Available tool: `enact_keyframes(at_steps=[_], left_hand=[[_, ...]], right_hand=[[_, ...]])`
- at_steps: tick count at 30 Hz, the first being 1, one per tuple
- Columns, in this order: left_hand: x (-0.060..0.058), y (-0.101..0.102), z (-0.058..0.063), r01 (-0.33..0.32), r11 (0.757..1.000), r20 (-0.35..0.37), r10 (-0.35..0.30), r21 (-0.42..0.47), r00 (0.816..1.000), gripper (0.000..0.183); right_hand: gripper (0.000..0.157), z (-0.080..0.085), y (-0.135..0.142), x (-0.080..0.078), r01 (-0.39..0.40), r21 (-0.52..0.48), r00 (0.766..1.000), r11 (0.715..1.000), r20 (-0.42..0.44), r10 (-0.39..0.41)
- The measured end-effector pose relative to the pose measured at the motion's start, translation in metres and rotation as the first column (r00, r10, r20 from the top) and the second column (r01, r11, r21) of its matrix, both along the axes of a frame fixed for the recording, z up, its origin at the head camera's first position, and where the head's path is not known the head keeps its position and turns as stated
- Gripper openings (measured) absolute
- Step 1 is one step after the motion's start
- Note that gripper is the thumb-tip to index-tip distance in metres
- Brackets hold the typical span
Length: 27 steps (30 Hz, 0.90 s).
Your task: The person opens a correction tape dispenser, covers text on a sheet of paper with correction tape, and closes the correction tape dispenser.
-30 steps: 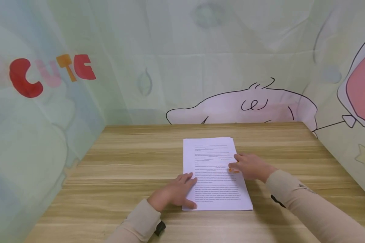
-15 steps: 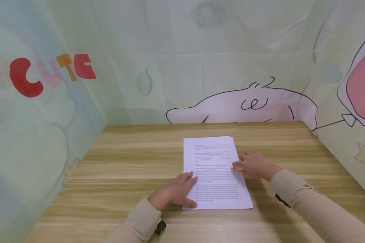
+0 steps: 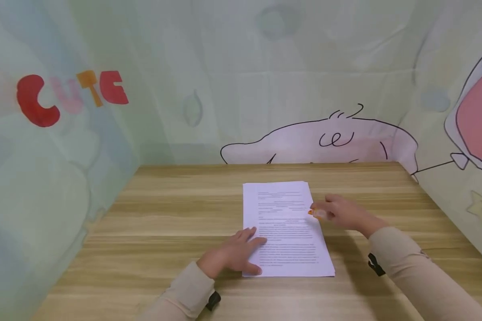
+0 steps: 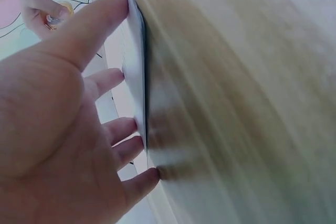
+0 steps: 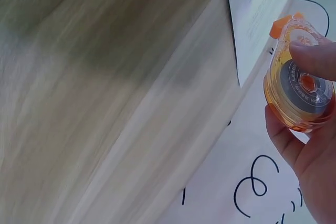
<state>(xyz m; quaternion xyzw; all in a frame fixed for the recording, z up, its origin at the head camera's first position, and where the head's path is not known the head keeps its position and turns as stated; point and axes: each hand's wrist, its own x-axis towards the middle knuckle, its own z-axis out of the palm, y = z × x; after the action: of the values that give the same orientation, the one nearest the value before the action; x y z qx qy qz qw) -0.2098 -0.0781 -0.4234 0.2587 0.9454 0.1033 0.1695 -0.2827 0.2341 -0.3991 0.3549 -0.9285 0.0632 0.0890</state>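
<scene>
A stack of printed paper sheets (image 3: 285, 232) lies on the wooden table. My left hand (image 3: 238, 253) is spread at its left edge, thumb and fingertips resting on the paper. In the left wrist view the left fingers (image 4: 105, 82) stretch straight onto the sheet's edge. My right hand (image 3: 345, 214) pinches a correction tape dispenser (image 5: 299, 77), clear orange plastic with a grey reel inside. Its orange tip (image 5: 280, 26) points away from the thumb, raised over the paper's right edge in the head view.
The wood-grain table (image 3: 176, 214) reaches back to a printed cloth backdrop (image 3: 176, 89) with cartoon drawings. More cloth hangs along the left and right sides. Both sleeves come in from the front edge.
My right hand has moved right along the paper and lifted, bringing the correction tape up off the sheet. The left hand stays nearly in place on the left edge.
</scene>
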Motion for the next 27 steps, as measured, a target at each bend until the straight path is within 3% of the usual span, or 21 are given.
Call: enact_keyframes(at_steps=[5, 13, 18, 22, 27], left_hand=[[0.002, 0.002, 0.001, 0.006, 1.000, 0.003, -0.006, -0.028, 1.000, 0.073], [0.005, 0.005, 0.004, 0.044, 0.995, -0.088, -0.052, -0.091, 0.995, 0.073], [0.005, 0.004, 0.005, 0.043, 0.996, -0.055, -0.047, -0.073, 0.997, 0.072], [0.006, 0.002, 0.005, 0.051, 0.998, -0.046, -0.054, -0.048, 0.998, 0.068], [0.007, 0.002, 0.005, 0.065, 0.995, -0.054, -0.069, -0.078, 0.996, 0.064]], right_hand=[[0.042, 0.000, -0.014, 0.004, 0.015, 0.070, 1.000, 0.997, 0.013, -0.016], [0.040, -0.002, -0.037, 0.003, -0.030, 0.071, 0.999, 0.997, 0.028, 0.028], [0.039, -0.004, -0.051, 0.004, -0.064, 0.077, 0.998, 0.995, -0.005, 0.065], [0.039, -0.008, -0.062, 0.005, -0.063, 0.107, 0.998, 0.992, 0.021, 0.061], [0.038, -0.011, -0.077, 0.005, -0.102, 0.101, 0.994, 0.990, 0.035, 0.099]])
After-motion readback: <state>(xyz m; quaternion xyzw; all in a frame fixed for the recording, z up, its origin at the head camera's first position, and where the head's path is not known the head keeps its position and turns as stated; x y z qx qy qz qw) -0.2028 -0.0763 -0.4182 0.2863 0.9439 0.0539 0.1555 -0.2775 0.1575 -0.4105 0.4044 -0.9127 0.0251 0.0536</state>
